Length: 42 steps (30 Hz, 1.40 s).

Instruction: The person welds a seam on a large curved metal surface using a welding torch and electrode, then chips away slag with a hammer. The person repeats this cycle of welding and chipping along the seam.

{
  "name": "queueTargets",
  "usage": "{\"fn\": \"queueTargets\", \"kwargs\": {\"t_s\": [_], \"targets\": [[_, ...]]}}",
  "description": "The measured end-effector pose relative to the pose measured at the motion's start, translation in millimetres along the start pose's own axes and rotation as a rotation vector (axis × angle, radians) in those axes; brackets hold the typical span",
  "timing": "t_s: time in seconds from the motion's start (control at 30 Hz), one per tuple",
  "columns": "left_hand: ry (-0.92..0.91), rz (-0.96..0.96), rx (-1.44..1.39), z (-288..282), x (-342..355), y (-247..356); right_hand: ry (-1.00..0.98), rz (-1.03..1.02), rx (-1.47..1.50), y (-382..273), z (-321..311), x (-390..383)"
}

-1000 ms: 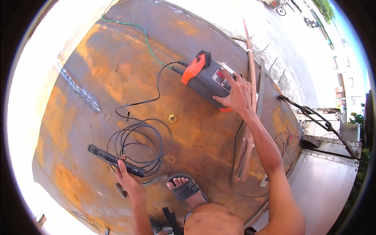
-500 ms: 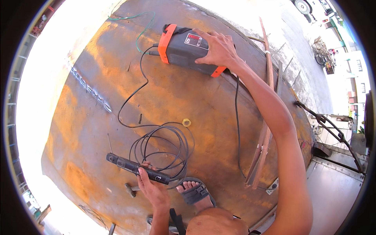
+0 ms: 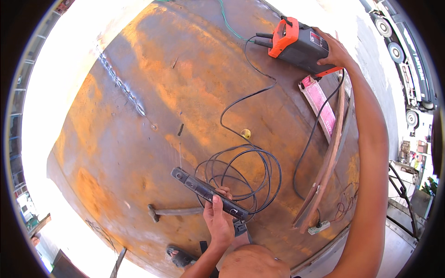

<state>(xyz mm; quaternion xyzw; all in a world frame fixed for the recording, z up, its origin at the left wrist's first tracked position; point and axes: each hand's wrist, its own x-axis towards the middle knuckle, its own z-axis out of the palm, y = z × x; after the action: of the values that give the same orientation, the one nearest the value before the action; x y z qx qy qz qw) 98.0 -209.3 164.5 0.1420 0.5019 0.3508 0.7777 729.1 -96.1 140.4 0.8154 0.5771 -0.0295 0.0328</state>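
My left hand (image 3: 220,224) is closed around a black welding electrode holder (image 3: 194,184). A thin electrode (image 3: 180,155) stands up from the holder's far end. At the far right, my right hand (image 3: 334,52) grips the rear part of a black-and-orange welding machine (image 3: 289,53), thumb on its side and fingers over its top. Two cable plugs (image 3: 264,40) sit in the machine's front. A black cable (image 3: 225,111) runs from there to a loose coil (image 3: 278,162) beside the holder. To the left, a pale weld bead (image 3: 121,83) crosses the rusty steel plate (image 3: 153,60).
A pink packet (image 3: 320,104) and long wooden strips (image 3: 334,153) lie near the right edge. A hammer (image 3: 178,211) rests close to my sandalled foot (image 3: 181,255). A yellow ring (image 3: 245,134) lies by the coil. At the lower right is a power strip (image 3: 319,227). Trucks (image 3: 403,55) stand beyond.
The view has shifted left. My right hand has moved the welding machine farther off and rightward, and the pink packet now shows beside it. The left hand still holds the electrode holder.
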Motion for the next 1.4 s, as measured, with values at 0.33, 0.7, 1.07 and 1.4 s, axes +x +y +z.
{"fn": "queueTargets", "kwargs": {"t_s": [0.33, 0.7, 1.07, 1.4], "targets": [[-0.133, 0.031, 0.007, -5.9, -8.4, -91.9, 0.093, -0.006, 0.254, -130.0, -19.8, -50.4], [-0.252, -0.244, -0.026, 2.3, 8.1, -112.9, 0.406, 0.053, 0.635, -265.3, -64.1, -211.3], [-0.082, -0.274, 0.153, -77.0, -17.2, -58.8, -0.186, -0.276, 0.568, -392.1, 49.9, -294.3], [-0.105, 0.188, 0.082, -93.8, -26.9, -42.5, 0.142, 0.144, 1.652, -366.5, 11.5, -276.9]]}}
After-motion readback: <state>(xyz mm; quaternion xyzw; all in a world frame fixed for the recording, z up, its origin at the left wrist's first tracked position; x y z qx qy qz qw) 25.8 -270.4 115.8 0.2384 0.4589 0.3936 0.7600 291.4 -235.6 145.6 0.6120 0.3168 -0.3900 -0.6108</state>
